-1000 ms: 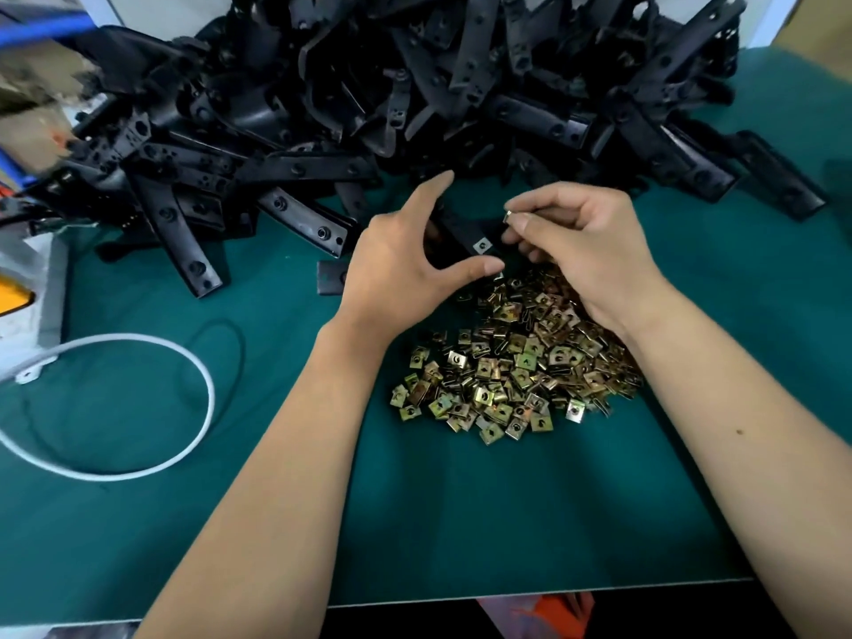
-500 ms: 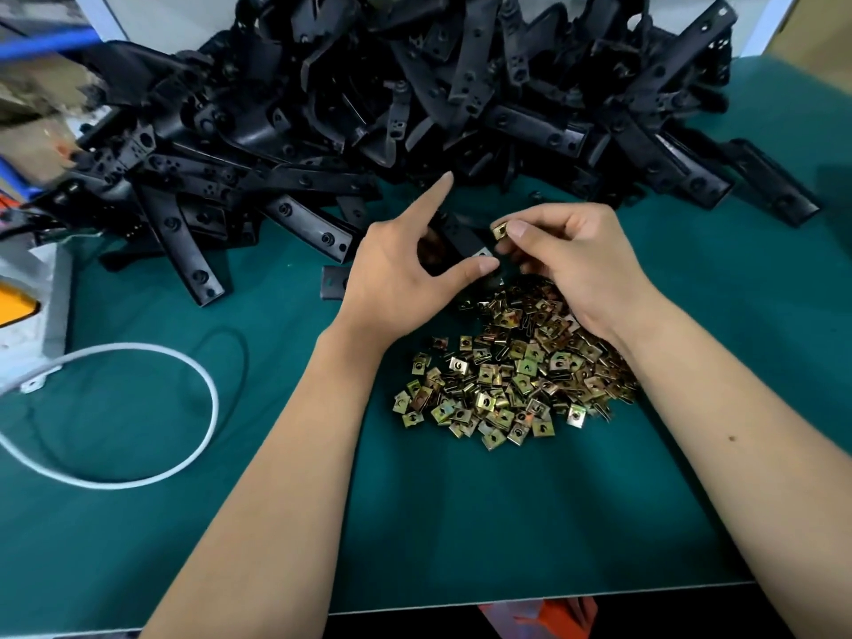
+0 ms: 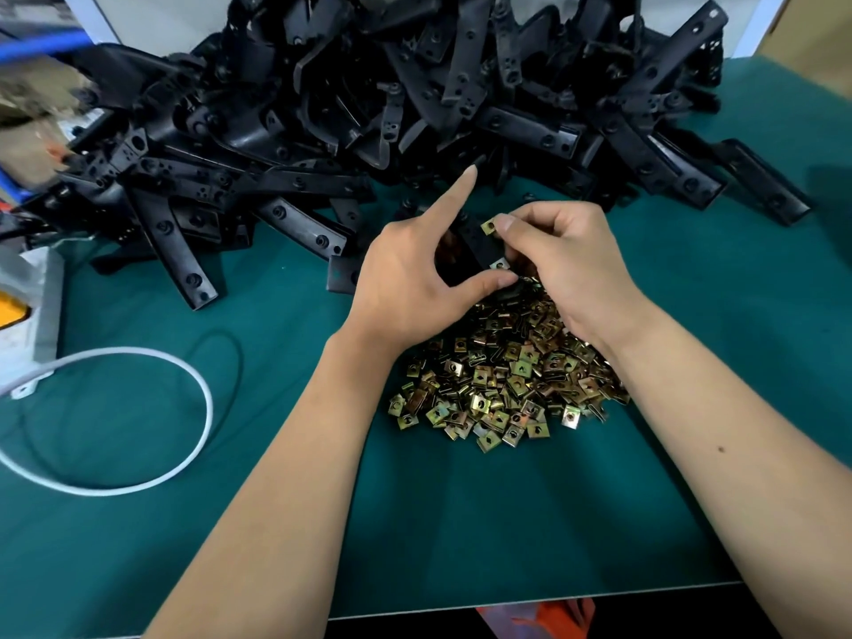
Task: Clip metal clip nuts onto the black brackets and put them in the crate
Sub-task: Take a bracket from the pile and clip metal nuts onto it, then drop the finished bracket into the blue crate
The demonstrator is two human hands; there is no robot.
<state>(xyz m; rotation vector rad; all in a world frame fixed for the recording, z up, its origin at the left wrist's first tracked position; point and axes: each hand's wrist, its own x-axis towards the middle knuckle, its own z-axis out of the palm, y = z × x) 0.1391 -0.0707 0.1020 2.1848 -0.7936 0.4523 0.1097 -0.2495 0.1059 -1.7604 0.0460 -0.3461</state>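
My left hand (image 3: 415,279) holds a small black bracket (image 3: 475,249) between thumb and hidden fingers, its index finger pointing straight up and away. One clip nut (image 3: 499,265) sits on the bracket's near end by my thumb. My right hand (image 3: 567,265) pinches a second brass clip nut (image 3: 489,226) at the bracket's far end. Below both hands lies a heap of loose clip nuts (image 3: 507,385) on the green mat. No crate is in view.
A big pile of black brackets (image 3: 415,108) fills the back of the green table (image 3: 461,523). A white cable (image 3: 138,477) loops at the left beside a grey and yellow box (image 3: 27,306). The table's front edge runs along the bottom.
My right hand has brought the pinched clip nut down and left onto the bracket's far end. The left hand has kept its hold on the bracket, index finger still raised.
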